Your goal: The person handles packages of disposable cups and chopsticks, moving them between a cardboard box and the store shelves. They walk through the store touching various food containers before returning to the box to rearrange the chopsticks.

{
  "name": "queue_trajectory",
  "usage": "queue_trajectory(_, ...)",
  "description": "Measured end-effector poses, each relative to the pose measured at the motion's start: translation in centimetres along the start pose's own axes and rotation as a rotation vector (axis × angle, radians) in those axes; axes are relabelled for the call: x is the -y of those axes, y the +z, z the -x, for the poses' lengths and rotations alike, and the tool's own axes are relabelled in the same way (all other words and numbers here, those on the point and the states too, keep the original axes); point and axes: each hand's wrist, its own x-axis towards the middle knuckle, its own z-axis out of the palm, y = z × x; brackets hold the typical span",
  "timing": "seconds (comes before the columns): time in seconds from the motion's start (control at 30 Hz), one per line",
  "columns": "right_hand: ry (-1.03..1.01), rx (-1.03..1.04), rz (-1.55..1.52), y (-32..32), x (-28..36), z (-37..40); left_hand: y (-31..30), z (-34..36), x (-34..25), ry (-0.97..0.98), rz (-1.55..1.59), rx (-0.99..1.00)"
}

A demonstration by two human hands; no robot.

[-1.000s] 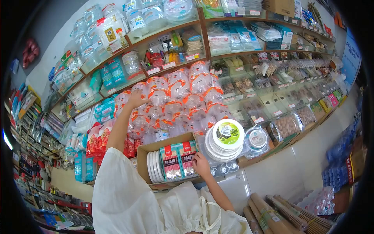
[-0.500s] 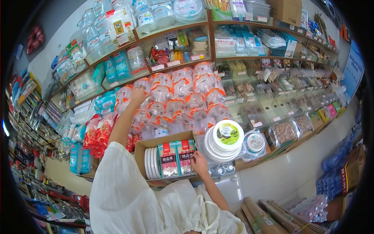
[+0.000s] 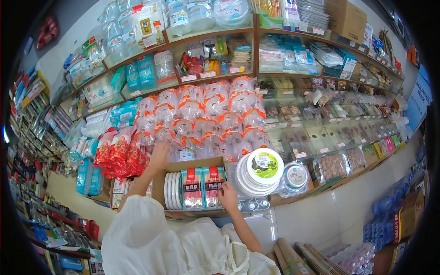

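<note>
A cardboard box (image 3: pixel 159 188) stands in front of my body. In it, white round-edged plates or lids (image 3: pixel 173 190) stand on edge beside two packs of chopsticks (image 3: pixel 192 189). My right hand (image 3: pixel 228 196) is closed on the box's right edge, with its fingertips against the right-hand pack. Behind the box's left rear corner is my left hand (image 3: pixel 160 156), empty as far as I can see, its fingers stretched toward stacked clear packs with orange markings (image 3: pixel 190 110). Right of the box sits a stack of white round containers (image 3: pixel 261 172) with a green label on top.
Red bags (image 3: pixel 121 153) and blue packs (image 3: pixel 89 176) lie at the left. A wrapped round container stack (image 3: pixel 294 176) stands at the right. Shelves (image 3: pixel 211 78) full of packaged goods rise behind. Rolled mats (image 3: pixel 293 259) and wrapped bottles (image 3: pixel 357 259) stand at the lower right.
My left hand has come down and back toward me from the upper orange-marked packs to behind the box. My right hand stays at the box's right edge. The view has shifted slightly.
</note>
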Motion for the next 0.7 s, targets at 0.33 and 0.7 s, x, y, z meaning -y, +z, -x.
queue_trajectory(0.33,0.041,0.024,-0.019,0.4,-0.4,-0.1,3.9,21.2,-9.1,-0.832,0.535,0.431)
queue_trajectory(0.7,0.042,0.017,-0.052,0.7,-0.3,-0.4,3.3,19.6,-9.9,-0.979,0.343,0.551)
